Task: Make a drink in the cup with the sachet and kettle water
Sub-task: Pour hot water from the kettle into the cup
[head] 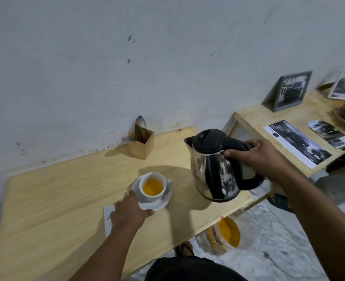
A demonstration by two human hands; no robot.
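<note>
Surface: pale wooden table [66, 199] set against a marked white wall [127, 57].
Left hand [128, 213]: fingers closed on the near edge of the saucer [159, 203], above a pale sheet [109, 218] lying flat on the table.
Cup [152, 186]: white, upright on the saucer, holding orange-yellow liquid, handle turned to the right.
Right hand [258, 157]: wrapped around the black handle of the kettle [214, 167].
Kettle: steel body, black lid closed, held upright just right of the cup, spout toward the wall.
Wooden box [142, 145]: near the wall, behind the cup, holding cutlery.
Side table [254, 120]: far right, carrying framed pictures [291, 91] and printed sheets [297, 145].
</note>
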